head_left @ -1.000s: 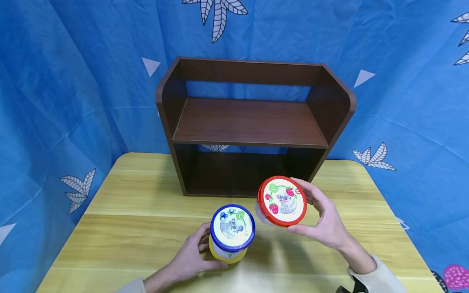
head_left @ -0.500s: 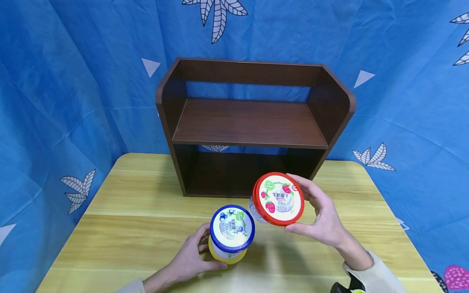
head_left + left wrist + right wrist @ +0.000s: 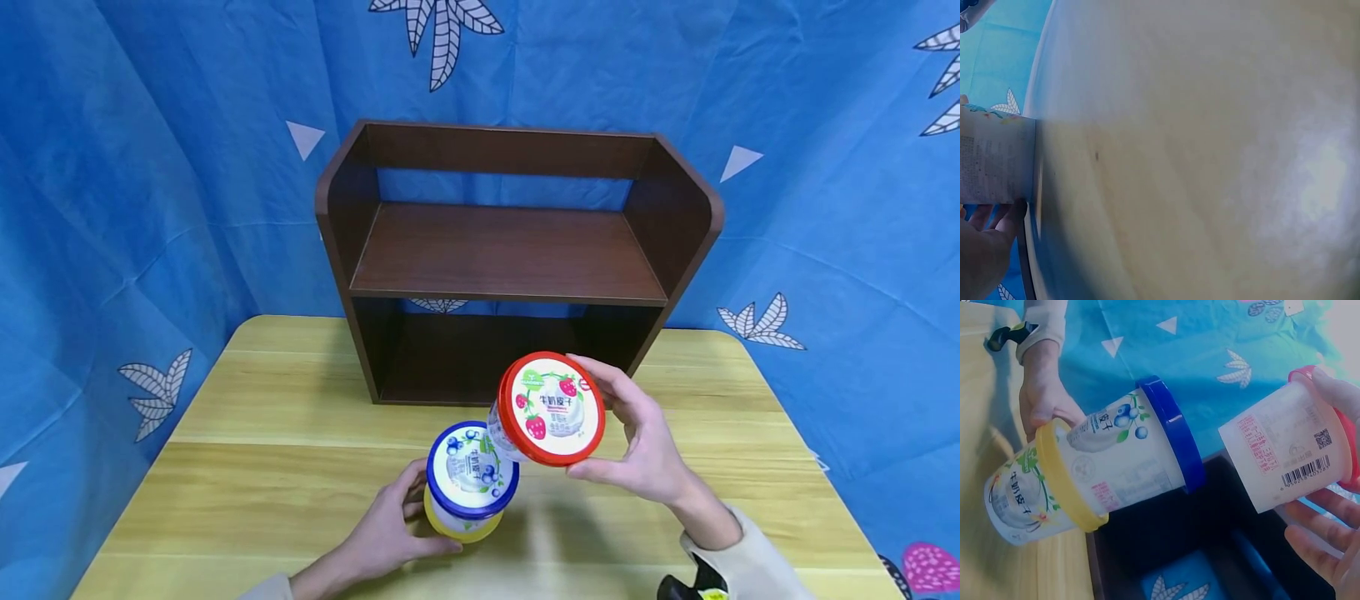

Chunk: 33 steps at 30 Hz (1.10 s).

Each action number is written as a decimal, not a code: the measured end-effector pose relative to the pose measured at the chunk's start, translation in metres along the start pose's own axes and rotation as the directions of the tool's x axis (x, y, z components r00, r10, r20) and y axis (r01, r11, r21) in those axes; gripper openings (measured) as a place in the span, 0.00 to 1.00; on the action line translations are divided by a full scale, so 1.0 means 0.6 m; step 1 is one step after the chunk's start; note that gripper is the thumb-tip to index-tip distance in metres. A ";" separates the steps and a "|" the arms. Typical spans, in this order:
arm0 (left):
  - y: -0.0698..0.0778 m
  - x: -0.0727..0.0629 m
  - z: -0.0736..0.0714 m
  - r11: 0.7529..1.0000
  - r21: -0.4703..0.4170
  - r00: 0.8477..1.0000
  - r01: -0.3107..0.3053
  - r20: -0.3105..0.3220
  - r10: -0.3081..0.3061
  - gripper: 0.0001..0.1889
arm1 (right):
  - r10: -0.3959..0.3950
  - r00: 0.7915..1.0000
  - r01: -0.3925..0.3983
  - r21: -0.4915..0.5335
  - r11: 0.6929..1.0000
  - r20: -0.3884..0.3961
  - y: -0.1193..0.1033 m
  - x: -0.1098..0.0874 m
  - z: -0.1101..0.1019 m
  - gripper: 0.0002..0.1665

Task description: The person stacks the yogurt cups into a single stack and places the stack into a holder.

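Observation:
A white tub with a blue lid (image 3: 472, 468) and blueberry print stands on a tub with a yellow lid (image 3: 463, 530). My left hand (image 3: 386, 525) grips the lower tub near its yellow lid; the right wrist view shows this hand (image 3: 1047, 400) behind the stack. My right hand (image 3: 637, 433) holds a tub with a red lid (image 3: 557, 408) and strawberry print by its rim, tilted. In the right wrist view a gap shows between the base of this red-lidded tub (image 3: 1291, 447) and the blue lid (image 3: 1175, 434).
A dark brown two-tier shelf (image 3: 510, 254) stands at the back of the light wooden table (image 3: 262, 467). Behind it hangs a blue patterned cloth (image 3: 165, 125). The shelf's lower front edge lies just beyond the tubs.
My right hand has moved left with the red-lidded tub, which now partly overlaps the blue lid in the head view. The left hand and the stack have hardly moved.

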<state>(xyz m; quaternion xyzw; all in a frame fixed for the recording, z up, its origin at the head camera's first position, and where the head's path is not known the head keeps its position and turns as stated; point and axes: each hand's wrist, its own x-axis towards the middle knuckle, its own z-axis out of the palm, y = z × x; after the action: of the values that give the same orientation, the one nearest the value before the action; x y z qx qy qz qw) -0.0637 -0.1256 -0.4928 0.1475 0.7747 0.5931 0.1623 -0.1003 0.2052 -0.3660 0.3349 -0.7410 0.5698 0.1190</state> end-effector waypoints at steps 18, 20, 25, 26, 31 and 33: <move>-0.004 0.004 -0.001 1.000 -0.013 1.000 0.010 0.004 -0.010 0.50 | -0.015 0.995 0.009 0.064 0.998 0.099 0.007 0.007 0.037 0.52; -0.004 0.003 -0.001 1.000 -0.016 1.000 0.007 0.003 -0.007 0.50 | -0.016 0.994 0.008 0.070 0.998 0.106 0.008 0.007 0.040 0.52; -0.005 0.003 0.000 1.000 -0.011 1.000 0.003 0.000 -0.003 0.50 | -0.022 0.993 0.012 0.083 0.997 0.112 0.011 0.008 0.048 0.52; -0.006 0.003 0.000 1.000 -0.010 1.000 0.002 0.000 -0.002 0.50 | -0.022 0.993 0.012 0.084 0.996 0.112 0.012 0.008 0.049 0.52; -0.007 0.005 -0.001 1.000 -0.011 1.000 -0.004 0.001 0.005 0.49 | -0.014 0.993 0.004 0.092 0.996 0.114 0.013 0.010 0.054 0.51; -0.008 0.005 -0.001 1.000 -0.011 1.000 -0.005 0.001 0.005 0.49 | -0.008 0.993 -0.003 0.091 0.996 0.118 0.012 0.011 0.056 0.51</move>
<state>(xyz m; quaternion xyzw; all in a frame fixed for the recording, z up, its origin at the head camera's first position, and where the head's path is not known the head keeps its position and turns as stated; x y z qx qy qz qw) -0.0670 -0.1257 -0.4975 0.1488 0.7710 0.5975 0.1622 -0.1029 0.1727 -0.3785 0.3742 -0.7196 0.5818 0.0602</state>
